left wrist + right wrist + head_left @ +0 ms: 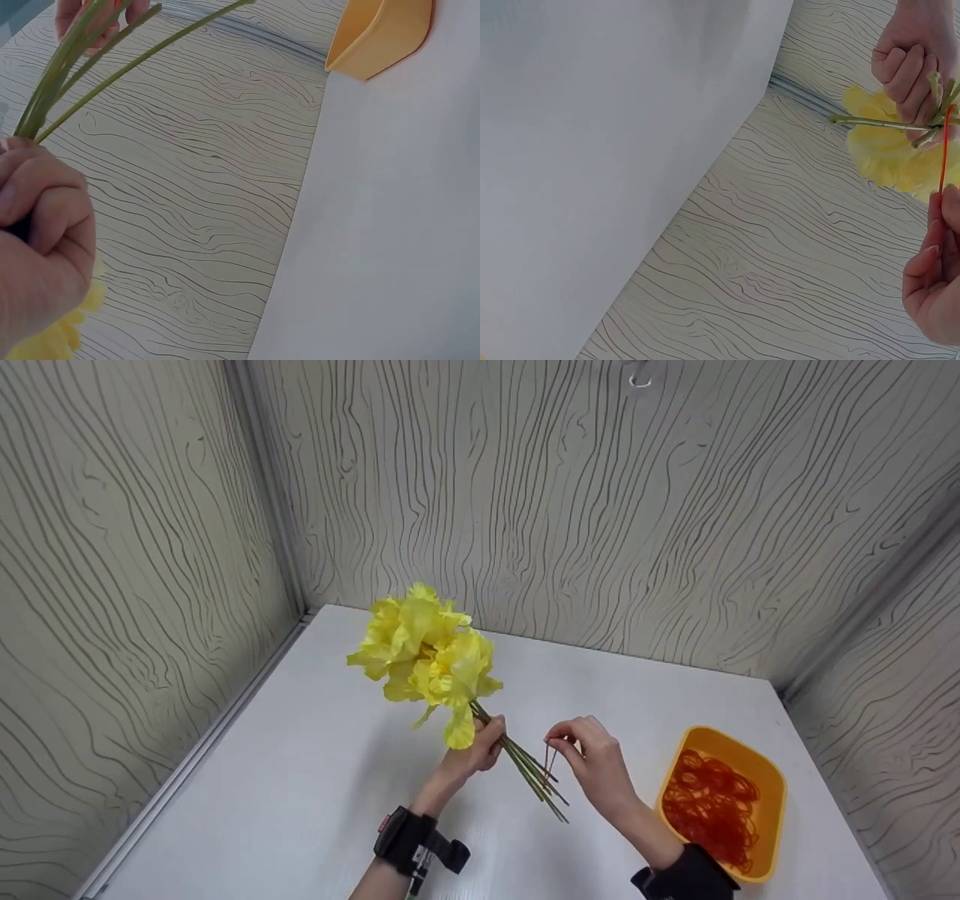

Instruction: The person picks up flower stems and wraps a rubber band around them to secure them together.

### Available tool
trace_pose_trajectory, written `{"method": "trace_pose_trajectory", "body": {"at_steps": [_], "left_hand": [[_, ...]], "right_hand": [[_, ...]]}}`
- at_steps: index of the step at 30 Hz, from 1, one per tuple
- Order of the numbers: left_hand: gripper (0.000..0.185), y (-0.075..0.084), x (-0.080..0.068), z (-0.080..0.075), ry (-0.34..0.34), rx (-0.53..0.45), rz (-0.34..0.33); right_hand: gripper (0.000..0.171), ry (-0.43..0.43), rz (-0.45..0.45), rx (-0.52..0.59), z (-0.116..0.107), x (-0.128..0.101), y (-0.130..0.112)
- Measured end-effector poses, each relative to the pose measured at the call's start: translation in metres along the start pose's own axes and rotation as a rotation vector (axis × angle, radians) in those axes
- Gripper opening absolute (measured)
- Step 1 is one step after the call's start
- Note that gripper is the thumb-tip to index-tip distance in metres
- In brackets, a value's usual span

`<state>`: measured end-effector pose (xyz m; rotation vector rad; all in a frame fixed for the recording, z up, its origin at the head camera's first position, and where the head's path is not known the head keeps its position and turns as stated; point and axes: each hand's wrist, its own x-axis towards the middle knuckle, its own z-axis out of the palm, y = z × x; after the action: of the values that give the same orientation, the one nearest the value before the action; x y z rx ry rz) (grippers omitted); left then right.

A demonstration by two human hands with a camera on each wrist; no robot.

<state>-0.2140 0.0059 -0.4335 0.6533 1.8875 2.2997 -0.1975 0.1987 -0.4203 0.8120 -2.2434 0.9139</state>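
The bunch of yellow flowers (pixel 427 656) is held above the white table (pixel 300 780), blooms up and toward the far left corner, green stems (pixel 529 769) slanting down toward the right. Judged from the thin stalks and broad, floppy petals, the bunch is light; the petals look soft and easily creased, while the stems look springy and liable to splay. The sound place to take hold is the stems just below the blooms, never the petals.

The left hand (pixel 480 750) is wrapped around the stems at exactly that point, fingers curled tight. The right hand (pixel 589 750) sits just beside the lower stems, thumb and fingertips pinching 1 red rubber band (pixel 551 761), which hangs stretched into a narrow loop touching or nearly touching the stems. The band looks thin and elastic, and probably slips easily from a loose pinch.

Near the right forearm, an orange tray (pixel 772 780) stands on the table and holds a heap of red rubber bands (pixel 709 806).

Wood-grain panels (pixel 600 510) enclose the table on 3 sides. Both wrists carry black straps. No brand, label or readable writing is visible.
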Motion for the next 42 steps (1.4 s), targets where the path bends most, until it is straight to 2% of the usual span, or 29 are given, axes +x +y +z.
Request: {"method": "trace_pose_trajectory", "body": {"at_steps": [6,8,13,21,26,31,34,39,42], "left_hand": [[0.039,-0.001,-0.001,0.002,-0.140,0.062,0.092],[0.039,-0.001,-0.002,0.004,-0.165,0.066,0.119],[0.040,0.000,-0.003,0.008,-0.152,0.065,0.124],[0.041,0.003,-0.006,0.017,-0.113,0.082,0.028],[0.039,0.003,-0.005,0.019,-0.117,0.054,0.044],[0.038,0.005,-0.006,0.014,-0.150,0.023,0.079],[0.036,0.004,-0.007,0.009,-0.175,-0.015,0.078],[0.035,-0.004,-0.004,0.004,-0.213,-0.066,0.021],[0.037,-0.008,-0.001,0.005,-0.202,-0.088,-0.008]], "right_hand": [[0.019,-0.010,-0.005,-0.001,0.006,0.008,-0.003],[0.019,-0.009,-0.007,0.001,0.009,0.011,-0.005],[0.019,0.013,-0.015,0.007,0.014,0.018,-0.008],[0.022,0.052,-0.049,0.036,0.020,0.021,-0.009],[0.020,0.077,-0.055,0.051,0.017,0.025,-0.007],[0.018,0.092,-0.022,0.052,0.012,0.024,0.002],[0.017,0.081,0.011,0.057,0.011,0.020,0.009],[0.017,0.011,0.059,0.101,0.014,0.012,0.018],[0.017,-0.040,0.087,0.145,0.017,0.007,0.022]]}}
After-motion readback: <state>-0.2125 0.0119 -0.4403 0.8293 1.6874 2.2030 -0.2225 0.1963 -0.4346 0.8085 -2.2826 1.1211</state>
